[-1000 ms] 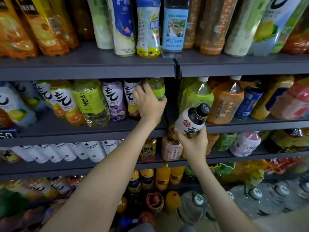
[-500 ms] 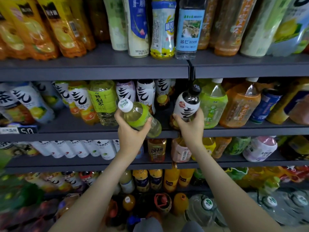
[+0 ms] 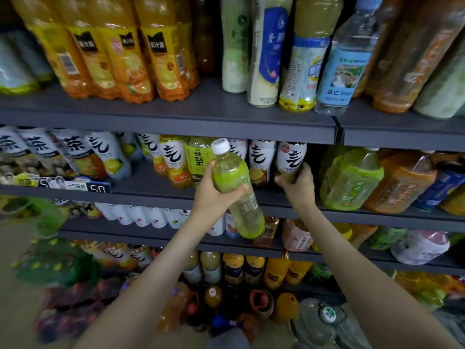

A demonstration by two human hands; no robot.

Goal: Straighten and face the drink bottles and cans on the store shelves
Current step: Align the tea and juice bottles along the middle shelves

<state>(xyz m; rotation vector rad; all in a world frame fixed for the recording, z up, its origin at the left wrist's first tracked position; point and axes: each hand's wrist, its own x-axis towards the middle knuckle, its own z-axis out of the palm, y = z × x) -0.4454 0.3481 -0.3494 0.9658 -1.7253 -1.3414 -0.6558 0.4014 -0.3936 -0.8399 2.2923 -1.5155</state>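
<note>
Left hand: the left hand (image 3: 211, 197) is wrapped round the middle of a clear plastic bottle of pale green drink with a bright green label and white screw cap (image 3: 231, 172), thumb on the near side and fingers behind.
Green bottle: held in the air in front of the shelves, off any shelf, tilted with its cap up and to the left and its base down and to the right.
Right hand: the right hand (image 3: 298, 183) is curled round the lower part of a dark bottle with a white label and black brush lettering (image 3: 292, 158).
White-labelled bottle: it is on the dark grey second shelf (image 3: 151, 196), roughly upright, at the right end of a row of similar white-labelled bottles (image 3: 260, 159). Its top is hidden by the shelf above.
Right neighbours: a large green-labelled tea bottle (image 3: 349, 180) leans beyond a dark gap, with an orange bottle (image 3: 400, 182) just beside it.
Left neighbours: a yellow-green labelled bottle (image 3: 198, 158) stands behind the held bottle's cap.
Top shelf: orange juice bottles (image 3: 163, 59) to the left, a clear water bottle with a pale blue label (image 3: 344, 69) to the right.
Shelf edge: a black price tag (image 3: 98, 188) sits at the left.
</note>
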